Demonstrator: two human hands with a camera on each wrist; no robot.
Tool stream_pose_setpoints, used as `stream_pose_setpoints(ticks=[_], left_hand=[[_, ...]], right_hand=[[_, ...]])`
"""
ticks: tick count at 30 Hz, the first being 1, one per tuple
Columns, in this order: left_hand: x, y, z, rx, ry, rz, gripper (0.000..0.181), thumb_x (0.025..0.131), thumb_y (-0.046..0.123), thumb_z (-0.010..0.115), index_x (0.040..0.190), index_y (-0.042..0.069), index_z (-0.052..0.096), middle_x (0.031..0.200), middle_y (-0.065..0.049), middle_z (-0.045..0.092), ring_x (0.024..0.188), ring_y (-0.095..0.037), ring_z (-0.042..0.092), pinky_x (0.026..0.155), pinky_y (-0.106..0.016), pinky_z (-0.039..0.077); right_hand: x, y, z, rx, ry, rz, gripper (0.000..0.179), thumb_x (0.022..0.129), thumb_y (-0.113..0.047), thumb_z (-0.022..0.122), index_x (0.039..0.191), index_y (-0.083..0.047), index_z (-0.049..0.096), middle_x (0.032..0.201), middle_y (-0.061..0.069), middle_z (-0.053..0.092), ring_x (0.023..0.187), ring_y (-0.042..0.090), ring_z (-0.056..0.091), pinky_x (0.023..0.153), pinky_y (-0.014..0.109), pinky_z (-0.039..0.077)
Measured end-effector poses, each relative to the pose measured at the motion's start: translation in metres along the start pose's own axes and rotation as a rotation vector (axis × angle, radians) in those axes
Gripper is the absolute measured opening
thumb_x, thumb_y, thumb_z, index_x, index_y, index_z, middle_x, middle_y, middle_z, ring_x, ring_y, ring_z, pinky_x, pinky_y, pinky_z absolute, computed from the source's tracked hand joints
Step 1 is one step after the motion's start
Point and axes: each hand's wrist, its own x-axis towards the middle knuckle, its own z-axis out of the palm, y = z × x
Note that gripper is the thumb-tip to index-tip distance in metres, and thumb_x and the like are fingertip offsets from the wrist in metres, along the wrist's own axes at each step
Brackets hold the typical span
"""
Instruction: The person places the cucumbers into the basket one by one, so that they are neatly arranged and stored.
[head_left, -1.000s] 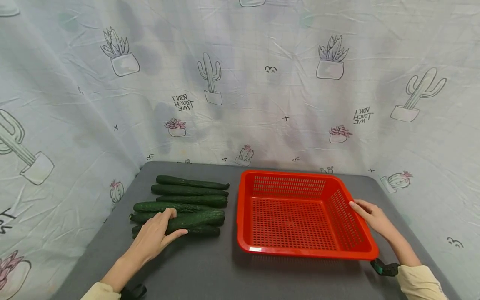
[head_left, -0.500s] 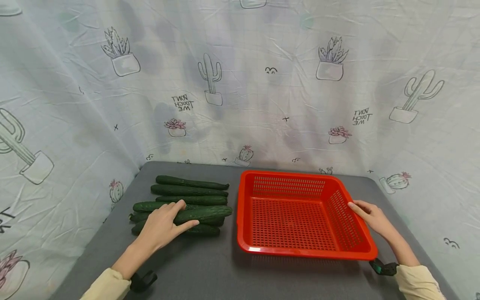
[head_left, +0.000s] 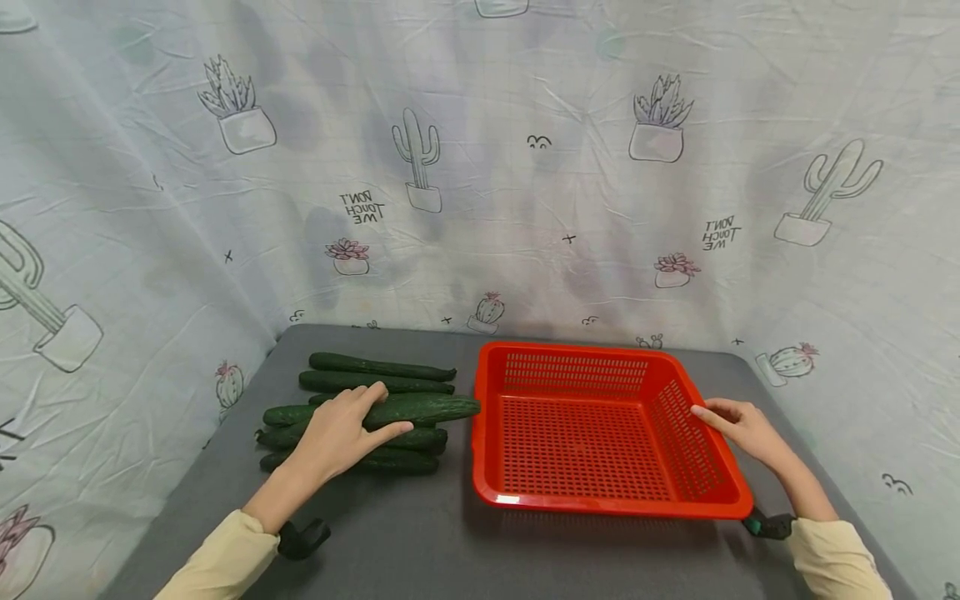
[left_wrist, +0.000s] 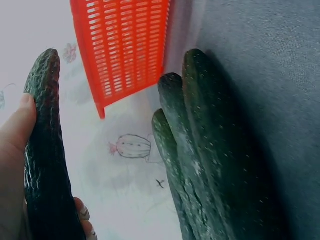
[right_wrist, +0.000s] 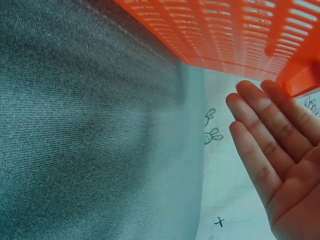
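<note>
In the head view my left hand [head_left: 341,429] grips a dark green cucumber [head_left: 431,408] from above, thumb on the near side. The cucumber is raised over the others, its far end overlapping the left rim of a red slotted plastic basket [head_left: 581,504]. The left wrist view shows the held cucumber [left_wrist: 47,145] between thumb and fingers, apart from several cucumbers [left_wrist: 210,150] lying on the table. My right hand [head_left: 742,429] holds the basket's right rim, thumb over the rim. Its other fingers [right_wrist: 267,120] stretch along the outside, nearly straight, in the right wrist view.
Several cucumbers [head_left: 375,383] lie side by side on the left of the grey table [head_left: 390,533]. A pale curtain [head_left: 495,183] printed with cacti hangs behind and at both sides. Dark straps [head_left: 300,540] sit at both wrists.
My left hand has lifted the cucumber off the near pile and carried it up and rightward, toward the basket's left rim. The right hand stays at the basket's right rim.
</note>
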Motion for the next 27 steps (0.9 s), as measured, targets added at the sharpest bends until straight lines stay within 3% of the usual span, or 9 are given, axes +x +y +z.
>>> stream_pose_setpoints(ticks=[4, 15, 21, 27], left_hand=[[0.007, 0.006, 0.001, -0.01, 0.01, 0.038, 0.05, 0.077, 0.066, 0.059, 0.098, 0.02, 0.054, 0.077, 0.005, 0.053, 0.059, -0.008, 0.043, 0.052, -0.025, 0.036], [0.025, 0.026, 0.003, -0.015, 0.001, 0.078, 0.052, 0.077, 0.068, 0.055, 0.096, 0.02, 0.052, 0.08, 0.007, 0.054, 0.063, -0.008, 0.044, 0.055, -0.023, 0.037], [0.031, 0.035, 0.005, -0.026, -0.003, 0.097, 0.05, 0.077, 0.064, 0.061, 0.098, 0.02, 0.052, 0.083, 0.006, 0.057, 0.063, -0.009, 0.046, 0.056, -0.024, 0.039], [0.037, 0.043, 0.006, -0.041, 0.0, 0.119, 0.049, 0.077, 0.062, 0.062, 0.098, 0.02, 0.051, 0.084, 0.005, 0.057, 0.064, -0.009, 0.046, 0.056, -0.024, 0.038]], right_hand=[[0.001, 0.002, -0.001, 0.021, -0.005, -0.014, 0.043, 0.094, -0.035, 0.053, 0.118, 0.001, 0.06, 0.102, 0.014, 0.067, 0.079, -0.002, 0.058, 0.066, 0.027, 0.048], [0.005, 0.0, -0.009, 0.094, -0.099, -0.055, 0.039, 0.094, -0.027, 0.055, 0.116, 0.005, 0.06, 0.093, 0.006, 0.07, 0.076, 0.001, 0.062, 0.067, 0.023, 0.048], [0.011, 0.006, -0.016, 0.172, -0.236, -0.032, 0.042, 0.095, -0.028, 0.054, 0.121, 0.005, 0.056, 0.098, 0.005, 0.07, 0.084, 0.007, 0.065, 0.073, 0.025, 0.05], [0.014, 0.013, -0.025, 0.291, -0.369, -0.048, 0.046, 0.097, -0.018, 0.05, 0.13, 0.012, 0.042, 0.109, 0.004, 0.068, 0.094, 0.01, 0.066, 0.077, 0.029, 0.052]])
